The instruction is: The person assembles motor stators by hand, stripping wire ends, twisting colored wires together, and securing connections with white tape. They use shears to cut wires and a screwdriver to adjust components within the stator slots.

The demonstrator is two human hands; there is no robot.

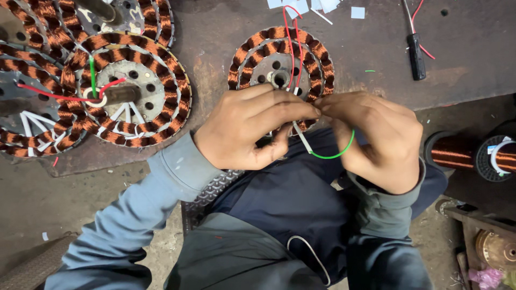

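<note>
A round stator with copper windings (317,51) rests on the dark workbench (215,32) right in front of me. Two red wires (290,43) run over it to its centre. My left hand (250,126) covers the stator's near edge, fingers pinched together. My right hand (376,139) meets it fingertip to fingertip. Between them I hold a thin green wire (336,153) that loops downward, with a white sleeve (302,138) on one end. The stator's near rim is hidden under my hands.
Several more wound stators (129,86) are stacked at the left, with red, green and white leads. A black tool with red wire (416,53) lies at the back right. A copper wire spool (457,153) sits at the right. White paper bits (301,6) lie at the back.
</note>
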